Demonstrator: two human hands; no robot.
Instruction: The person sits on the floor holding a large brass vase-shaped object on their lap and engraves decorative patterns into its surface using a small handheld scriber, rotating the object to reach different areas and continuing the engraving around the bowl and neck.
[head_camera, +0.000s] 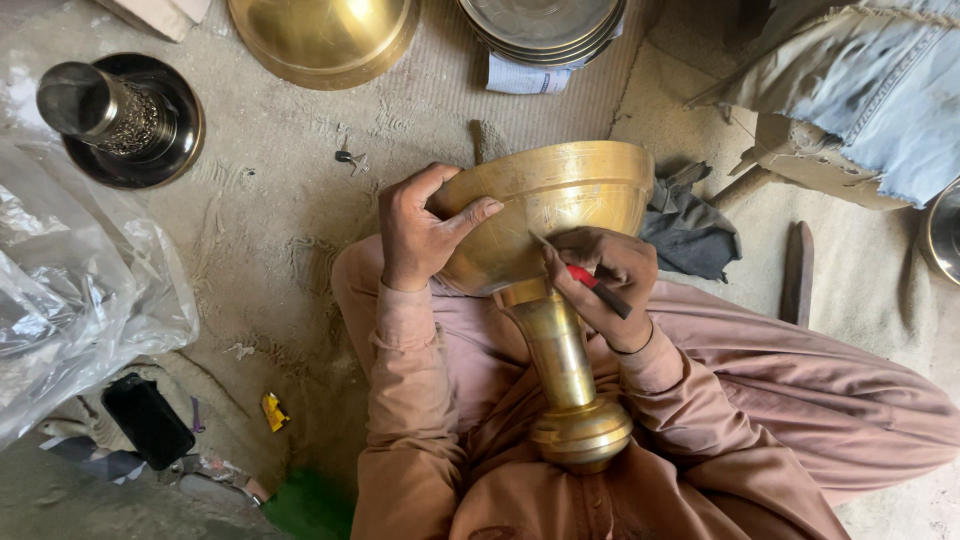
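Observation:
A large brass goblet-shaped vessel (560, 215) lies tilted across my lap, its bowl pointing away and its round foot (582, 432) near my chest. My left hand (420, 232) grips the bowl's rim on the left side, thumb along the outside. My right hand (605, 285) rests against the bowl's lower right, where it meets the stem, and holds a thin red and black tool (598, 289) with its tip on the metal.
A dark engraved metal stand (125, 118) sits at top left, clear plastic sheeting (70, 290) at left, a black phone (147, 420) below it. Another brass bowl (325, 40) and stacked metal plates (545, 28) lie at the top. A dark cloth (690, 225) and denim fabric (870, 90) are at right.

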